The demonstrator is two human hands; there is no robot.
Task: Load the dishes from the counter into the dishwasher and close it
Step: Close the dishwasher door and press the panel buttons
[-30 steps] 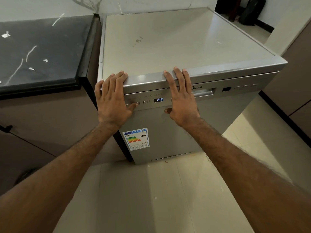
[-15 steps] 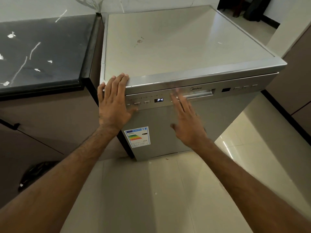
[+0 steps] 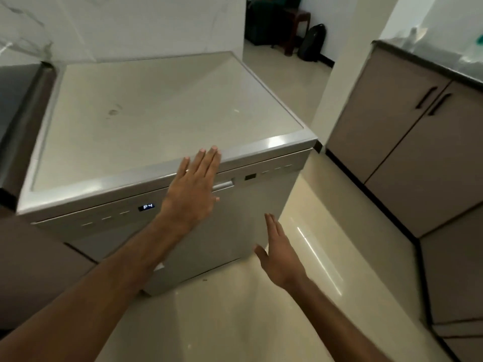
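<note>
The silver dishwasher stands with its door shut, its display reading P4. The left hand lies flat and open against the door's upper edge beside the handle. The right hand hangs open, apart from the door, above the glossy tiled floor.

Only one view here, the head cam, so nothing overlapped with a second angle. It sat up high and looked forward and steeply down, tilted a bit, at the dishwasher from close range, close enough for both forearms to reach in from the bottom edge. The floor filled 6 o'clock, a doorway sat near 12, cabinets at 3.
</note>
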